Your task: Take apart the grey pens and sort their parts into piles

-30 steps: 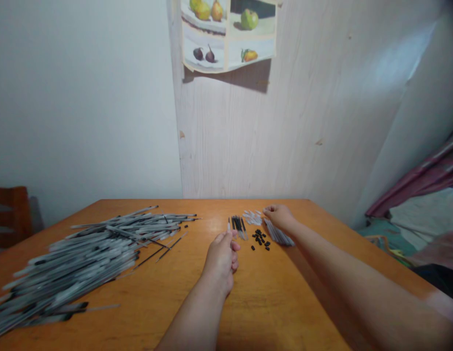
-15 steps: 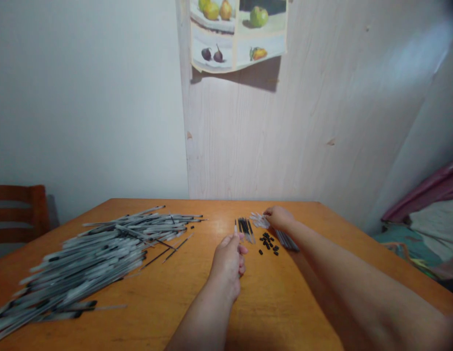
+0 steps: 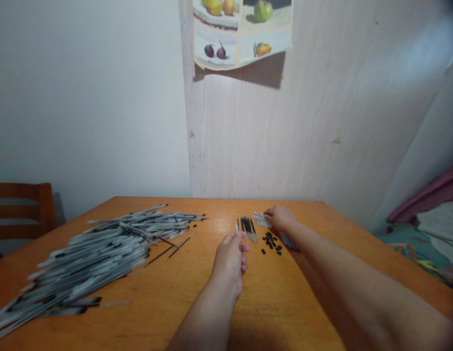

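Left hand [image 3: 229, 256] pinches a slim, dark-tipped white stick [image 3: 237, 226], presumably light, stiff, best gripped mid-shaft, beside slender black-and-clear sticks [image 3: 247, 225]; right hand [image 3: 282, 217], finger closure indiscernible, is at small translucent pieces [image 3: 260, 219].

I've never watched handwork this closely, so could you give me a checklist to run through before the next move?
1. Left hand has hold of the slim stick: ok, pinched at the fingertips.
2. Right hand at the small clear pieces: ok.
3. A clear piece gripped there: cannot tell, too small.
4. Short black pieces all together: not ok, one lies by the big pile.
5. Grey rods fully visible: not ok, partly covered by the right arm.
6. Big pile apart from both hands: ok.
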Available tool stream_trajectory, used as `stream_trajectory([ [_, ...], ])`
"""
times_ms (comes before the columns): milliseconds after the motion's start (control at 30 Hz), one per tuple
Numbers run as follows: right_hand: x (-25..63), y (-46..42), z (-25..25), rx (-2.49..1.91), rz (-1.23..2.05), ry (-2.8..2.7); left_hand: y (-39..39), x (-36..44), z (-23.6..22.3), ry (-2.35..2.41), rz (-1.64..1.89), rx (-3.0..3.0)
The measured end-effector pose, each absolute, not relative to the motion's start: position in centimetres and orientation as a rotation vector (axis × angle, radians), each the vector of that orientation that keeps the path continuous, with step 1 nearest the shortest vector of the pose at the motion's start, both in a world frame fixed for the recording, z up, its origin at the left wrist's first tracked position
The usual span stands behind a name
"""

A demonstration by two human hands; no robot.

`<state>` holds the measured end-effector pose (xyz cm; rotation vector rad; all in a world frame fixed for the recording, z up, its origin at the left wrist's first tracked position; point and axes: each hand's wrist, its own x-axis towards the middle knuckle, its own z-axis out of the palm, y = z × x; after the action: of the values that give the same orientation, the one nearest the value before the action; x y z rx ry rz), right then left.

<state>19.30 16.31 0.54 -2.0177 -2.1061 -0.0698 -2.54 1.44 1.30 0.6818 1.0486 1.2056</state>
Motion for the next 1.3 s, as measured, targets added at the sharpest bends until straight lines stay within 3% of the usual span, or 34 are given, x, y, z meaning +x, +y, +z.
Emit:
stream_trajectory([
  [867, 16.8, 11.7, 1.8, -1.807, -0.020, -1.860, 1.6, -2.5, 2.5, 0.942, 1.225, 0.379],
  [1100, 13.1, 4.0, 1.2, -1.408, 0.314, -1.873, 2.1, -2.4, 1.4, 0.951, 1.264, 0.424],
  [1300, 12.3, -0.5, 0.7, -1.441, 0.513, -1.866, 1.8, -2.3, 1.4, 0.920, 1.268, 0.494],
])
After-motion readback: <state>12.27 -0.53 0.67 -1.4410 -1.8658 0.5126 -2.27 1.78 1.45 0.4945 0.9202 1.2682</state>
